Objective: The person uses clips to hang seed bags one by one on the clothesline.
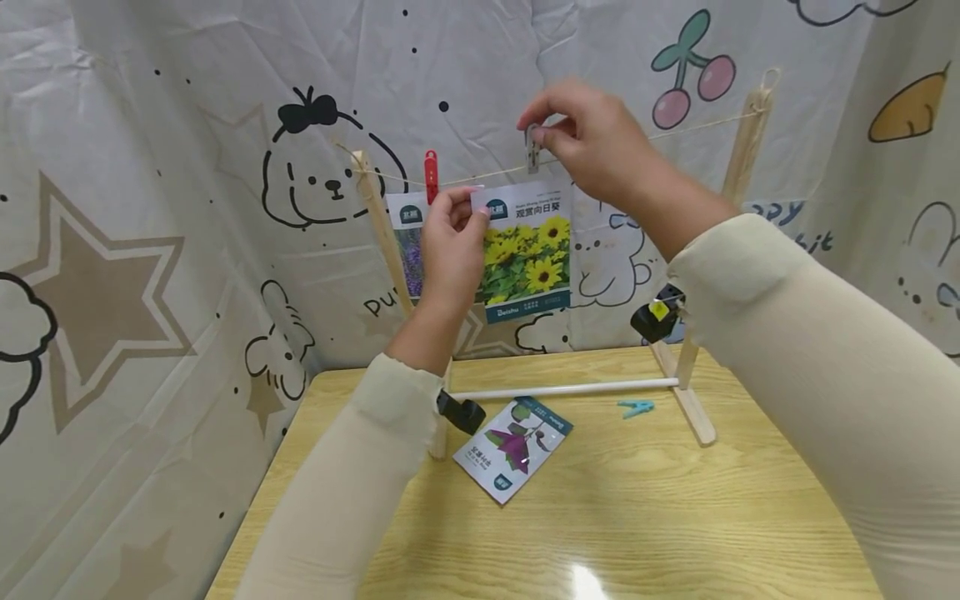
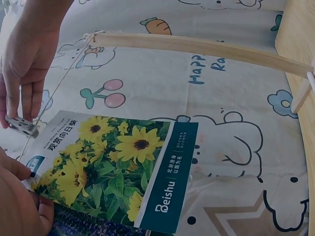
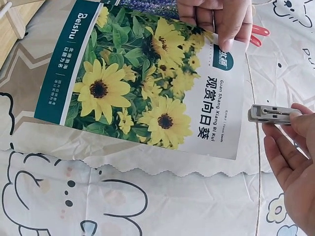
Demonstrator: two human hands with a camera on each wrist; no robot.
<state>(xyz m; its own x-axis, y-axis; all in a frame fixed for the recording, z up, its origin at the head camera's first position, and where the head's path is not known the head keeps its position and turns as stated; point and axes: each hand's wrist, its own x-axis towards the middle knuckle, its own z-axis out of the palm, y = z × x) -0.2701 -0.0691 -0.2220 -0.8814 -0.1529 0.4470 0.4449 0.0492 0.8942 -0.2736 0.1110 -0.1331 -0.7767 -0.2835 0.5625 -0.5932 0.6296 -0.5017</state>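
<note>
My left hand pinches a seed packet with yellow sunflowers by its upper left corner, thumb in front. The packet's top edge is just below the string. Above that edge, my right hand pinches a grey clothespin between thumb and fingers, its front end overlapping the string in the right wrist view. A red clothespin holds a seed packet with purple flowers on the string; my left hand and the sunflower packet partly cover it.
The string runs between two wooden posts, joined low down by a white rod. On the wooden table lie a seed packet with a purple eggplant-coloured picture and a light blue clothespin. A patterned cloth hangs behind.
</note>
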